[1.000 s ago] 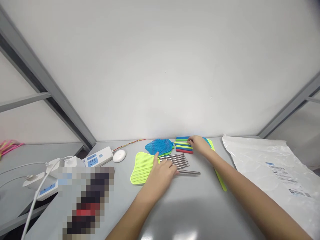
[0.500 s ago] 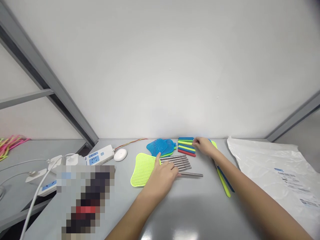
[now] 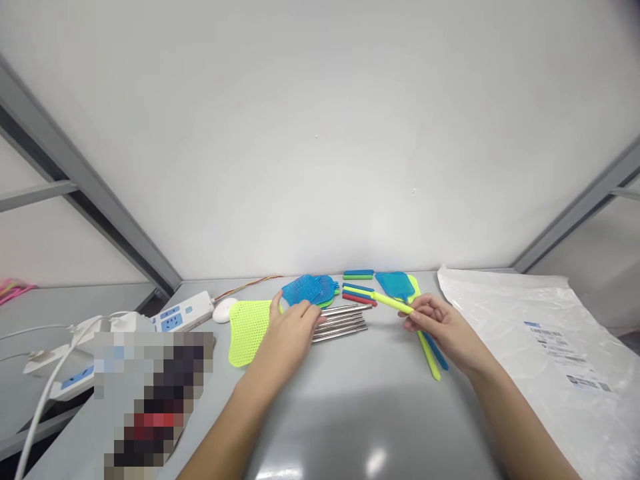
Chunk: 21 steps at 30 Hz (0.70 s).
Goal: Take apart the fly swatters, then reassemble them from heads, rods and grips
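Observation:
My right hand [image 3: 445, 329] pinches one end of a yellow-green handle tube [image 3: 390, 303] above the table, its other end pointing left. My left hand [image 3: 294, 331] is closed near the neck of a yellow-green mesh fly swatter head [image 3: 249, 329]; what lies under its fingers is hidden. Several thin metal rods [image 3: 343, 325] lie side by side just right of my left fingers. Behind them are a red handle [image 3: 359, 299] and more coloured handles [image 3: 358, 272] in a row. Blue mesh swatter heads [image 3: 305, 289] are stacked behind my left hand.
Past my right hand lie a swatter with a blue head [image 3: 396, 285] and a yellow-green handle [image 3: 430, 360]. A white plastic mailer bag [image 3: 505, 320] covers the right side. To the left are a power strip [image 3: 185, 313], a white round device [image 3: 225, 310] and cables. A wall stands behind.
My right hand has lifted a yellow-green handle from the row and brought it forward and right. The metal rod that stuck out in front of my left hand now points farther back. The view has shifted.

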Available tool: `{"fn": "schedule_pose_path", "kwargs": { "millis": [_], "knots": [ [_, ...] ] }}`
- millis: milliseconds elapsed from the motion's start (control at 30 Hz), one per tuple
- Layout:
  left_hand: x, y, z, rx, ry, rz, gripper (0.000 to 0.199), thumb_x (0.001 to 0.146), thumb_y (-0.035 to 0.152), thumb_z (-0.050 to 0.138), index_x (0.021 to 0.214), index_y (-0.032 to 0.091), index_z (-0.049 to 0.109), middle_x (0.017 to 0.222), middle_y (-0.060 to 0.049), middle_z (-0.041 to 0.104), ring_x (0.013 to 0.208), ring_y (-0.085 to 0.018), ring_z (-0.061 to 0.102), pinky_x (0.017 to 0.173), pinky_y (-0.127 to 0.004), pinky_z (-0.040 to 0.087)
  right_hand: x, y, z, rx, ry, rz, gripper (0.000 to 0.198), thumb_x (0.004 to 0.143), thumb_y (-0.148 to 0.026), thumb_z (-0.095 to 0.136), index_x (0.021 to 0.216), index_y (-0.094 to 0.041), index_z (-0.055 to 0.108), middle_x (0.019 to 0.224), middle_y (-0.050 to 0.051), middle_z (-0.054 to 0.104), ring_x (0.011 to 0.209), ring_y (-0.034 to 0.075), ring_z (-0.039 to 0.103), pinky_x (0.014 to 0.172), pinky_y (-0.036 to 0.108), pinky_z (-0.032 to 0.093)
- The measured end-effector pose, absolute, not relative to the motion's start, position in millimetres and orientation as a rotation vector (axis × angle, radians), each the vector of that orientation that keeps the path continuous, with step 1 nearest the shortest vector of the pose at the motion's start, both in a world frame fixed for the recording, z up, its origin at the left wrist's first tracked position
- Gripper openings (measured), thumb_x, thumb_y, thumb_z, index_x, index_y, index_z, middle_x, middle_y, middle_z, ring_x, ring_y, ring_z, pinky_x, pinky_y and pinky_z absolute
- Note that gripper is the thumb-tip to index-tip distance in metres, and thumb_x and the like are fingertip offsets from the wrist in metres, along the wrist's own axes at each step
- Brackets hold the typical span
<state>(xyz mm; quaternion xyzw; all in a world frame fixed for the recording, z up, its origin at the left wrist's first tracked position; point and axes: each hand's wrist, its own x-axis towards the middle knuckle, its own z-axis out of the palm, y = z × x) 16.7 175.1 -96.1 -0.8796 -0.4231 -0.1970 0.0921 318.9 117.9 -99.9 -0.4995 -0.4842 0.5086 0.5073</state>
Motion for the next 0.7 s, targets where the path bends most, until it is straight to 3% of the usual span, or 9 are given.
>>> {"fn": "schedule_pose_path", "kwargs": {
  "millis": [300, 500, 700],
  "knots": [
    [21, 170, -93, -2.675, -1.194, -0.588, 0.030, 0.097, 0.027, 0.032, 0.085, 0.022, 0.058, 0.073, 0.001, 0.057, 0.066, -0.013, 0.054, 0.107, -0.054, 0.016, 292, 82, -144, -1.099, -0.641, 1.008, 0.024, 0.083, -0.041, 0.063, 0.099, -0.024, 0.065, 0.070, -0.002, 0.054, 0.066, 0.011, 0.053, 0.071, 0.027, 0.050],
    [27, 168, -95, -2.709, -1.155, -0.526, 0.029, 0.097, 0.029, 0.033, 0.085, 0.022, 0.058, 0.073, 0.001, 0.056, 0.066, -0.013, 0.053, 0.107, -0.056, 0.016, 283, 76, -155, -1.300, -0.747, 0.729, 0.027, 0.086, -0.045, 0.058, 0.104, -0.025, 0.061, 0.069, -0.002, 0.053, 0.071, 0.014, 0.057, 0.076, 0.030, 0.047],
    [25, 169, -93, -2.732, -1.142, -0.516, 0.028, 0.097, 0.028, 0.034, 0.086, 0.021, 0.059, 0.075, 0.001, 0.058, 0.066, -0.013, 0.053, 0.107, -0.057, 0.015, 284, 75, -156, -1.334, -0.768, 0.698, 0.029, 0.087, -0.045, 0.056, 0.104, -0.023, 0.059, 0.069, -0.002, 0.053, 0.072, 0.014, 0.058, 0.074, 0.029, 0.046]
  ]
}}
